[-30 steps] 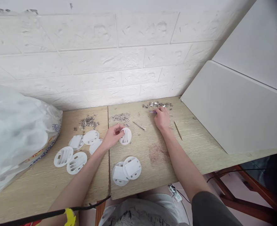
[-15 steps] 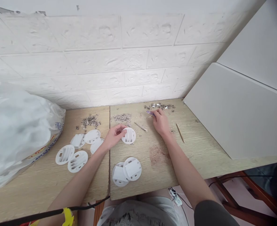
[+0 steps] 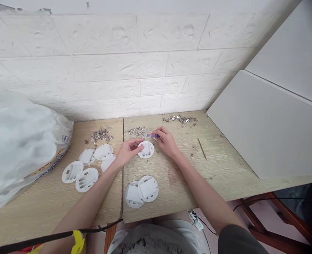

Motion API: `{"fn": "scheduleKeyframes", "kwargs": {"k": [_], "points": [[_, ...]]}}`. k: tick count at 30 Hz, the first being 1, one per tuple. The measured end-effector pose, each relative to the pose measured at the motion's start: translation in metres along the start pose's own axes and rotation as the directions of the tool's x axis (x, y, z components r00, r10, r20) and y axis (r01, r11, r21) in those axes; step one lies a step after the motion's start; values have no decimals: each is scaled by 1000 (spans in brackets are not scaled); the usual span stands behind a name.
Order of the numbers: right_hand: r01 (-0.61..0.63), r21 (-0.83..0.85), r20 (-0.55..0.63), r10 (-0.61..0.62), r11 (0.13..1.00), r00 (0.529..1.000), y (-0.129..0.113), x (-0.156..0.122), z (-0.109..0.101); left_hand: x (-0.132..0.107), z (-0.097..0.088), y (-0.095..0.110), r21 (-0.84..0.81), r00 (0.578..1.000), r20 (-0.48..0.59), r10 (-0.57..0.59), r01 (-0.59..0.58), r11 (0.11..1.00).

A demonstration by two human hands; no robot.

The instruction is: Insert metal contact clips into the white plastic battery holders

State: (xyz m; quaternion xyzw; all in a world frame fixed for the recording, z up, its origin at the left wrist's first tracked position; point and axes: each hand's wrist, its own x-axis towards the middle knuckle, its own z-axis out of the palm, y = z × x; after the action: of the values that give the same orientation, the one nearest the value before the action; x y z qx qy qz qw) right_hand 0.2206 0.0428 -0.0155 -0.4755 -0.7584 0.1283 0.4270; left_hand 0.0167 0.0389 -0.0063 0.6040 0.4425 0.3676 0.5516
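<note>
My left hand (image 3: pixel 128 150) pinches the left edge of a round white plastic battery holder (image 3: pixel 146 149) lying on the wooden table (image 3: pixel 219 165). My right hand (image 3: pixel 167 141) is closed on a small purple-handled tool (image 3: pixel 153 135), its tip just above the holder's top edge. A pile of small metal contacts (image 3: pixel 138 131) lies just beyond both hands. A second pile of contacts (image 3: pixel 181 119) sits further right by the wall.
Several more white holders (image 3: pixel 87 165) lie to the left, and two covered ones (image 3: pixel 142 191) near the front edge. A third metal pile (image 3: pixel 101 135), a wooden stick (image 3: pixel 202 148), a large plastic bag (image 3: pixel 18 141) at left, a white panel (image 3: pixel 267 123) at right.
My right hand has come back left from the far metal pile by the wall to the holder, carrying the purple tool. My left hand stays on the holder.
</note>
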Motion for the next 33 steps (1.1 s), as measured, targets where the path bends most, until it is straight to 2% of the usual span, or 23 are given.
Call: {"fn": "scheduleKeyframes", "kwargs": {"k": [4, 9, 13, 16, 22, 28, 33], "points": [[-82, 119, -26, 86, 989, 996, -10, 0, 3, 0, -2, 0, -12, 1000, -29, 11, -11, 1000], [-226, 364, -62, 266, 903, 962, -14, 1, 5, 3, -6, -4, -86, 971, -177, 159, -176, 981], [-287, 474, -38, 345, 832, 938, -13, 1, 5, 2, -5, -5, -47, 956, -152, 249, -259, 965], [-303, 480, 0, 345, 823, 939, -13, 0, 7, 1, -3, -4, -43, 954, -131, 270, -278, 960], [-309, 449, 64, 315, 839, 947, -21, -1, 13, 0, -1, -4, -119, 961, -159, 224, -244, 962], [-287, 410, 130, 256, 866, 958, -27, -2, 12, 2, -2, -4, -10, 937, -179, 300, -307, 952], [-242, 408, 141, 201, 880, 969, -25, -1, 12, 2, -1, -4, -8, 940, -187, 285, -292, 957]]}}
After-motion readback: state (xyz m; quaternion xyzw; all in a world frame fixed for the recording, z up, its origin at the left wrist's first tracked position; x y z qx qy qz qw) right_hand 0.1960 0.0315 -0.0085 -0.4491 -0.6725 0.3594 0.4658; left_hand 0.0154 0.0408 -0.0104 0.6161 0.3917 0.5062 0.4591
